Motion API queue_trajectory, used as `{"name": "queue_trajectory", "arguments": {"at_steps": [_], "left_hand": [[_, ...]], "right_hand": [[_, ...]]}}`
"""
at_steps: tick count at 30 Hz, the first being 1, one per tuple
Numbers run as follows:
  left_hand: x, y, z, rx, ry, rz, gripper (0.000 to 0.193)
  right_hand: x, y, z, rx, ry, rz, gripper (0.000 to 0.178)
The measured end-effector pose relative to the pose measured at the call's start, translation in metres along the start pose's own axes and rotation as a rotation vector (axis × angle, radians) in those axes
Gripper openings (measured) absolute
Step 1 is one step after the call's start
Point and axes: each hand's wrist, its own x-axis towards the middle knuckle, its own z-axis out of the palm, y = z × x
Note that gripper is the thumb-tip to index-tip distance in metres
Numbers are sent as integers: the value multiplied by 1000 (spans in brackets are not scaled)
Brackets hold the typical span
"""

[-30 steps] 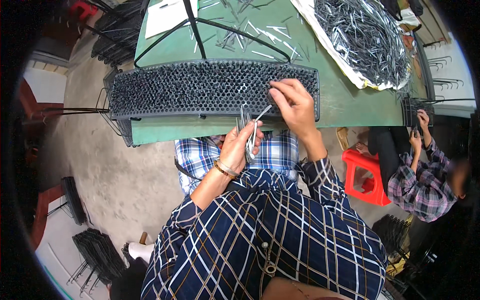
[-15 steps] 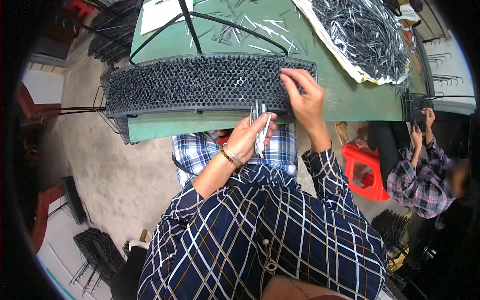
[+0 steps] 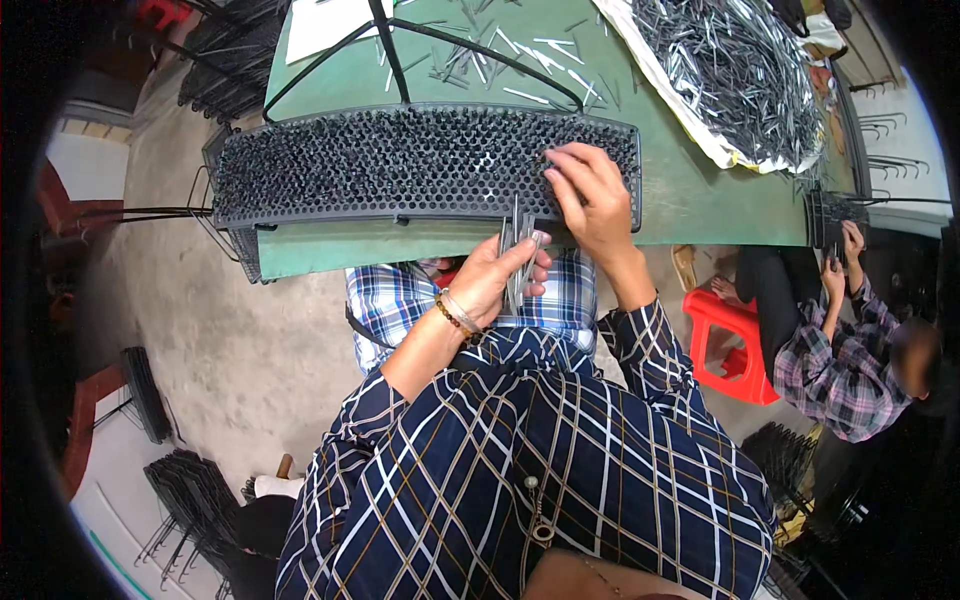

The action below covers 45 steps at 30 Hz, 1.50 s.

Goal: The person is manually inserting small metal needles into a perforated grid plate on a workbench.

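Observation:
My left hand (image 3: 482,282) is closed around a bunch of thin grey rods (image 3: 516,248), just in front of the table's near edge. The rods stick out above and below my fingers, roughly upright. Over the right part of a long black perforated rack (image 3: 390,165), my right hand (image 3: 600,205) is bent in a pinch, its fingertips down at the holes. Whatever those fingertips hold, if anything, is too small to make out. Dark tips fill many of the rack's holes; the front rows on the right show open holes.
Loose rods (image 3: 540,55) lie scattered on the green table (image 3: 700,205) behind the rack. A white sack (image 3: 725,85) heaped with rods stands at the back right. A black metal frame (image 3: 396,50) rises behind the rack. Right, a co-worker (image 3: 850,370) sits near a red stool (image 3: 725,345).
My right hand has moved slightly left and down over the rack. The rods in my left hand have shifted a little; that hand stays in nearly the same place.

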Motion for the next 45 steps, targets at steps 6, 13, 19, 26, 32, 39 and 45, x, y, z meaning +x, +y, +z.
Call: {"name": "queue_trajectory", "arguments": {"at_steps": [6, 13, 19, 26, 32, 39, 45], "left_hand": [[-4, 3, 4, 122, -187, 62, 28], [0, 2, 2, 100, -163, 27, 27], [1, 1, 0, 105, -131, 1, 28], [1, 3, -3, 91, -84, -45, 29], [1, 5, -6, 33, -67, -27, 26], [0, 5, -5, 46, -23, -23, 26], [-1, 6, -5, 21, -24, -33, 25]], "right_hand": [[-1, -27, -20, 527, -433, 467, 16], [9, -10, -18, 665, -100, 693, 17], [10, -2, 1, 423, -12, 474, 16], [11, -5, -3, 236, -58, 246, 13], [10, -8, -5, 251, -1, 222, 12], [6, -7, -4, 386, -8, 439, 13], [0, -6, -2, 408, -34, 527, 15]]}}
